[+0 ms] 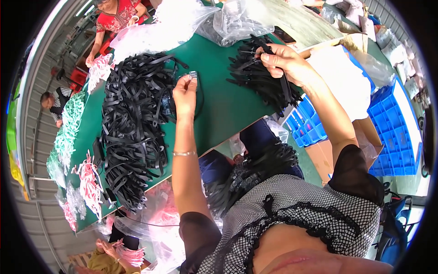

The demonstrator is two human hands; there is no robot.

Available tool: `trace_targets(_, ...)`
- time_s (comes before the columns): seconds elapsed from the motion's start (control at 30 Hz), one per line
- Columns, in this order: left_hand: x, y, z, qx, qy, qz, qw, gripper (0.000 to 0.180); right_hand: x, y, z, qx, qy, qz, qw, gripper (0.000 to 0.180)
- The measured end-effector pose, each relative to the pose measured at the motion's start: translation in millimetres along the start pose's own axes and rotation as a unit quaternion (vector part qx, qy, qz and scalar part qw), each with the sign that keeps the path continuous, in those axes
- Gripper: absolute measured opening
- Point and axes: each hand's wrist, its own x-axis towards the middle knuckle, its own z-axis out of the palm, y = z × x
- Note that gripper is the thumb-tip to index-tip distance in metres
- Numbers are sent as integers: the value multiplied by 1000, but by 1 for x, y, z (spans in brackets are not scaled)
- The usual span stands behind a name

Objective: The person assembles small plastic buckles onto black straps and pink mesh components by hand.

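Note:
My left hand (185, 97) is closed in a pinch on a small greyish rectangular piece (193, 74), whose exact kind I cannot make out. A thin dark loop curves down beside that wrist. My right hand (287, 63) is closed on a black strap (284, 87), its lower end hanging down past the fingers. Beneath and beside it, a pile of black straps (248, 68) reaches toward the table edge. Left of my left hand spreads a larger tangled heap of black straps (132, 109). More black straps (255, 176) lie across my lap.
The green table (219, 109) bears clear plastic bags (237, 20), a phone (284, 35), and pink (90, 182) and mint-green straps (70, 123). Blue crates (394, 130) and a cardboard box (319, 160) stand at the right. Other people (116, 18) sit around the table's left side.

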Motion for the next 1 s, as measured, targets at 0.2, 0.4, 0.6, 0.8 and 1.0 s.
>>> trace_targets(0.2,-100,61,23,-350,-117,-110,923,17,-28,1,57,29,-6,-30,999,12)
trace_targets(0.4,-170,68,17,-455,-97,-174,868,24,-50,55,102,107,-20,91,990,21)
trace_targets(0.6,-195,66,6,-404,-44,-176,896,30,-63,100,122,-82,-27,-49,995,18)
trace_targets(0.8,-203,73,6,-319,-22,-161,934,30,-71,92,123,-156,-25,-67,985,16)
trace_targets(1.0,-206,71,4,-328,-57,-171,927,31,-69,94,121,60,-40,39,997,13)
